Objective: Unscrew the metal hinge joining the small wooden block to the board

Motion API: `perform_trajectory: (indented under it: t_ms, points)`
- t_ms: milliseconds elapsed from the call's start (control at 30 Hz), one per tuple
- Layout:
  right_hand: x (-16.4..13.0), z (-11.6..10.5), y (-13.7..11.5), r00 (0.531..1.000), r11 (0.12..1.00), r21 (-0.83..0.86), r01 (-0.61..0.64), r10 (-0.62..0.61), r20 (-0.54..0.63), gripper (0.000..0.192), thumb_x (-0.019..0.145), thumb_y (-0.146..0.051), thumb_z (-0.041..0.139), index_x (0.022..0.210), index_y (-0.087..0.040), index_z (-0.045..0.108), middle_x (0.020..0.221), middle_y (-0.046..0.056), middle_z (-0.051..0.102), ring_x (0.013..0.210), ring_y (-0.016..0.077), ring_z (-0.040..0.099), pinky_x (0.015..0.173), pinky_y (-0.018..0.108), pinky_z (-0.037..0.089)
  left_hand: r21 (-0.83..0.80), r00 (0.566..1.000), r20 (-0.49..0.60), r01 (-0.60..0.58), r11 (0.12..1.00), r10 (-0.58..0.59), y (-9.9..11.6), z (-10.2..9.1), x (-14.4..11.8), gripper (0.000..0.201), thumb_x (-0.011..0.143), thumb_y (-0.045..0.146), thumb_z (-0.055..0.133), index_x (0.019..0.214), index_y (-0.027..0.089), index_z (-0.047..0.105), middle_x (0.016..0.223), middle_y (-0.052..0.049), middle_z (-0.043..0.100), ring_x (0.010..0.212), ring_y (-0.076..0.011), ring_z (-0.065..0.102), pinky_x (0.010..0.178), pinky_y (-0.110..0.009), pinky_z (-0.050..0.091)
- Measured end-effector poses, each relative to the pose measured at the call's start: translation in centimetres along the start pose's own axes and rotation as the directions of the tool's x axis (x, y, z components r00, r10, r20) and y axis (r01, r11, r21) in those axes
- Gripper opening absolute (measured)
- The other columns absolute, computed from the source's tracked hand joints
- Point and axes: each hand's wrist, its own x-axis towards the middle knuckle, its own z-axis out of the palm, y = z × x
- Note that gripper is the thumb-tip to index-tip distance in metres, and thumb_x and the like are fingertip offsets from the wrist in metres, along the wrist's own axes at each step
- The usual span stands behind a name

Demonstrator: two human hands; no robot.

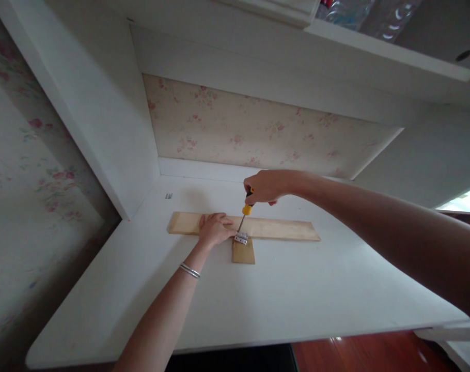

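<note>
My right hand [264,186] is wrapped round the yellow-and-black handle of a screwdriver [247,209]. The tool slants down, its tip at the upper edge of a silver metal hinge [241,238]. That hinge lies across the join between a long pale wooden board [285,229] and a small wooden piece [244,254] in front of it. Flat on the long board, left of the hinge, rests my left hand [216,229], fingers spread and thumb reaching to the hinge's edge. Whether a screw sits under the tip is too small to tell.
The work lies on a white desk [204,310] with a side panel [99,93] at left and a flower-patterned wall [243,124] behind. Overhead, a shelf [390,54] holds clear plastic bottles [345,13]. A small dark mark [169,196] shows near the desk's back left.
</note>
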Motion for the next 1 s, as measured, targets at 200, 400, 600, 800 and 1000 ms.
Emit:
perform_trajectory:
  t_ms: [200, 400, 600, 800, 1000]
  points:
    - [-0.3, 0.1, -0.5, 1.0, 0.996, 0.086, 0.018, -0.017, -0.017, 0.053, 0.078, -0.051, 0.056, 0.118, -0.017, 0.054, 0.076, 0.006, 0.07, 0.052, 0.0158, 0.061, 0.056, 0.028, 0.04, -0.001, 1.0, 0.004, -0.009, 1.0, 0.009, 0.0, 0.0, -0.1, 0.037, 0.063, 0.058, 0.069, 0.094, 0.038, 0.072, 0.131, 0.006, 0.055, 0.123, -0.0259, 0.043, 0.111, -0.041, 0.014]
    - [0.3, 0.3, -0.4, 0.997, 0.998, -0.023, 0.054, -0.055, -0.059, 0.032, 0.083, -0.037, 0.048, 0.098, -0.014, 0.065, 0.06, 0.005, 0.067, 0.057, 0.0163, 0.061, 0.057, 0.027, 0.037, -0.014, 0.999, 0.037, 0.01, 1.0, -0.01, 0.0, 0.2, 0.2, 0.037, 0.061, 0.059, 0.069, 0.094, 0.041, 0.072, 0.132, 0.005, 0.054, 0.123, -0.0256, 0.042, 0.111, -0.046, 0.013]
    - [0.3, 0.8, 0.4, 0.969, 0.98, -0.112, 0.166, -0.183, -0.168, 0.029, 0.073, -0.024, 0.06, 0.101, -0.018, 0.065, 0.1, 0.007, 0.069, 0.087, 0.0205, 0.061, 0.064, 0.027, 0.039, -0.026, 1.0, 0.001, 0.031, 0.999, -0.031, -0.1, 0.4, 0.3, 0.028, 0.062, 0.051, 0.07, 0.089, 0.042, 0.072, 0.129, 0.007, 0.056, 0.121, -0.0251, 0.044, 0.11, -0.046, 0.014]
    - [0.3, 0.9, 0.3, 0.967, 0.985, -0.065, 0.159, -0.169, -0.193, 0.033, 0.077, -0.033, 0.058, 0.105, -0.017, 0.064, 0.096, 0.008, 0.07, 0.083, 0.0202, 0.063, 0.064, 0.027, 0.039, -0.009, 0.999, -0.01, 0.034, 0.999, -0.034, 0.1, 0.2, 0.2, 0.022, 0.069, 0.052, 0.065, 0.087, 0.043, 0.072, 0.126, 0.008, 0.058, 0.12, -0.0242, 0.044, 0.108, -0.043, 0.017]
    - [0.1, 0.2, -0.3, 0.998, 0.999, -0.006, -0.044, 0.043, -0.043, 0.045, 0.087, -0.047, 0.04, 0.087, -0.011, 0.067, 0.053, 0.007, 0.063, 0.055, 0.0186, 0.06, 0.056, 0.029, 0.038, 0.03, 0.998, -0.043, 0.041, 0.999, -0.04, 0.4, 0.2, -0.1, 0.023, 0.063, 0.052, 0.07, 0.085, 0.043, 0.072, 0.126, 0.01, 0.057, 0.12, -0.0246, 0.044, 0.107, -0.043, 0.016]
